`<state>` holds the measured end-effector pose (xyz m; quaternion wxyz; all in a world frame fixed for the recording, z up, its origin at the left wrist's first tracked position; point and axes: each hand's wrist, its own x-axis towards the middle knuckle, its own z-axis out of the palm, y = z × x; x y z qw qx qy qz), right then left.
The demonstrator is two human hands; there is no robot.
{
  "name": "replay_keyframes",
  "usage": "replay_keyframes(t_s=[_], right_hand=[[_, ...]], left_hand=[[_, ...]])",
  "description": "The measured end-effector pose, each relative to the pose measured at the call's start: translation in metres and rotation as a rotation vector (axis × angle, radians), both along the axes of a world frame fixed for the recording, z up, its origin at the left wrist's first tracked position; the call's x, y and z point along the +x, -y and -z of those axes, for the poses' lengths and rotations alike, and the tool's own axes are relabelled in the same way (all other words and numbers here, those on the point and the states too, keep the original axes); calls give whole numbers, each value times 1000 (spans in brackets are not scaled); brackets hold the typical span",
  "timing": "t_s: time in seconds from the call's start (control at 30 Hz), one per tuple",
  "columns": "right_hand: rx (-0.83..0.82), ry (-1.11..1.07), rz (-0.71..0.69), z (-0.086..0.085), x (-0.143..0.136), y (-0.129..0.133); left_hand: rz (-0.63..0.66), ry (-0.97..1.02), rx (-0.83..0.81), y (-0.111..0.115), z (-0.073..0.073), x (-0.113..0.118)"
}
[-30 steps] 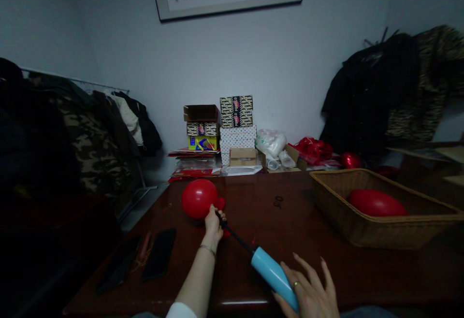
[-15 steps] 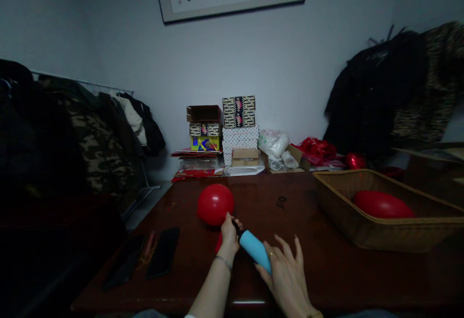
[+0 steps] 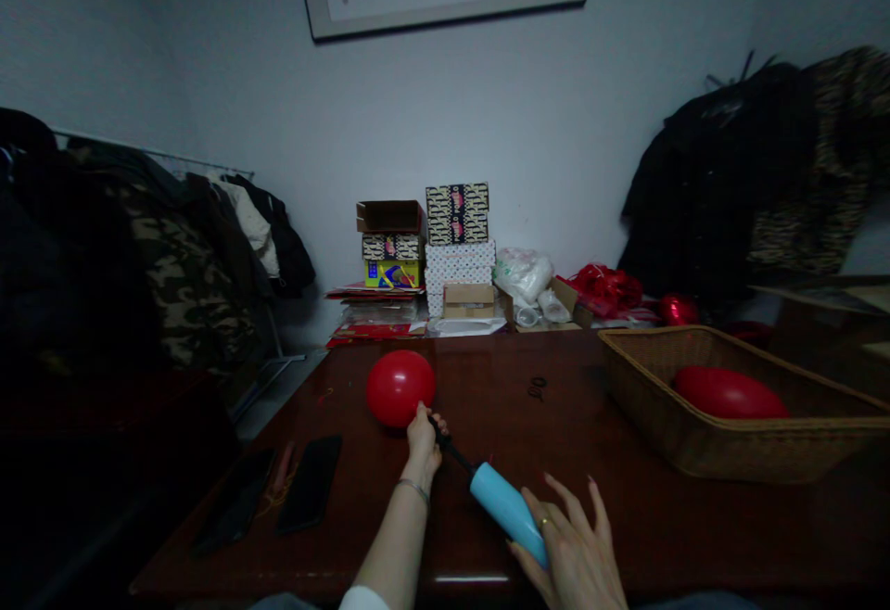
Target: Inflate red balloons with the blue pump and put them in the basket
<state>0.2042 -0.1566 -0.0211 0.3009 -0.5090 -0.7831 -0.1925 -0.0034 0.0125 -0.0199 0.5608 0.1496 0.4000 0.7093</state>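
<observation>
On the dark wooden table (image 3: 556, 425), near its middle, the red balloon (image 3: 400, 387) rests partly inflated, its neck pinched onto the tip of the hand pump (image 3: 504, 510) by the left hand (image 3: 422, 437); the risk lies at that joint, for if the pinch loosens while air is driven in, the neck could slip off the nozzle and the balloon would likely deflate or skitter toward the two dark phones (image 3: 310, 483) lying at the left edge; a hard stroke could also skew the thin black rod, since the blue barrel is steered from one end only; overfilling might burst the skin, though it looks far from taut. The left arm reaches straight forward, wrist bangled, fingers clenched around the neck and nozzle, knuckles up. The right hand (image 3: 574, 554) sits low and close to the body, cupped over the rear end of the blue barrel, fingers splayed and loosely extended rather than wrapped, a ring showing; the grip seems to come from palm and thumb. Well apart to the right, a wicker basket (image 3: 667, 443) holds another red balloon (image 3: 727, 394).
</observation>
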Motion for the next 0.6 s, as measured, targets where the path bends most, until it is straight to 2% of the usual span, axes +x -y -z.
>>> replay_keyframes(t_s=[0.13, 0.3, 0.47, 0.6], right_hand=[[85, 69, -19, 1, 20, 9], [149, 87, -12, -1, 26, 15], [151, 70, 2, -1, 21, 13], [104, 13, 21, -6, 7, 6]], left_hand=[[-21, 13, 2, -3, -11, -8], [-17, 26, 4, 1, -23, -5], [-31, 16, 22, 4, -24, 0], [-5, 25, 41, 7, -22, 7]])
